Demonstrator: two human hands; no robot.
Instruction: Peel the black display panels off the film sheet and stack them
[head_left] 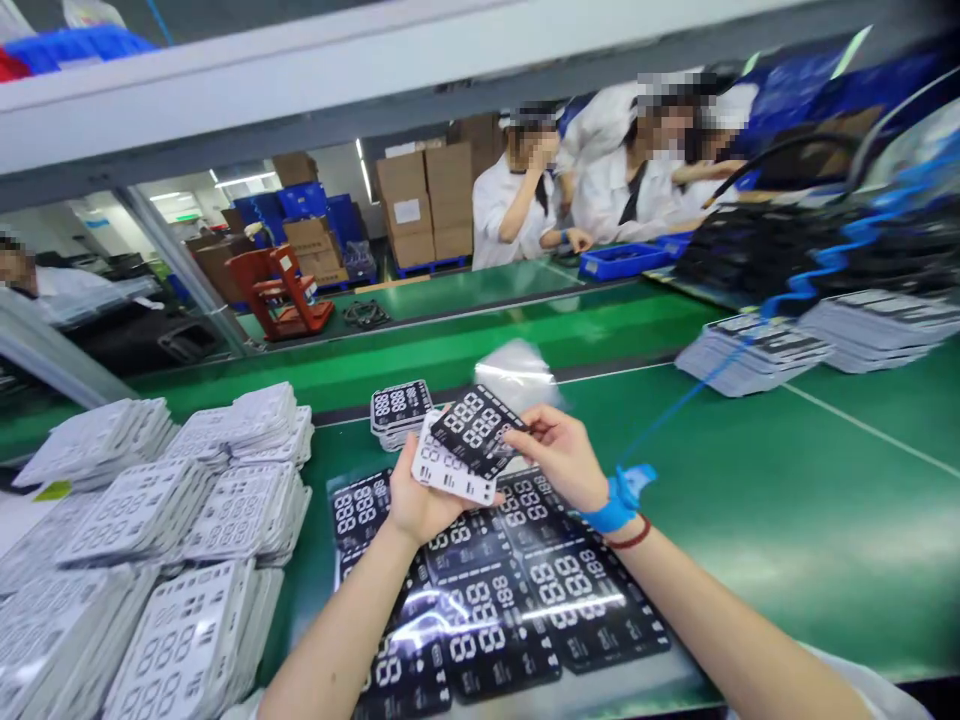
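Black digit film (pixel 474 428) lies slantwise over a white panel (pixel 448 476), above the green table (pixel 757 500); I cannot tell how closely the two touch. The right hand (pixel 561 450), a blue strap (pixel 616 506) around its wrist, pinches the film's right end, while the left hand (pixel 420 505) grips the panel from its left edge and underneath. Below spreads a glossy sheet of black films (pixel 487 630), a small stack (pixel 400 412) just beyond, piles of white panels (pixel 135 508) to the left

The black film (pixel 480 430) and printed sheet (pixel 499 610) beneath read "888" (white segmented digits).
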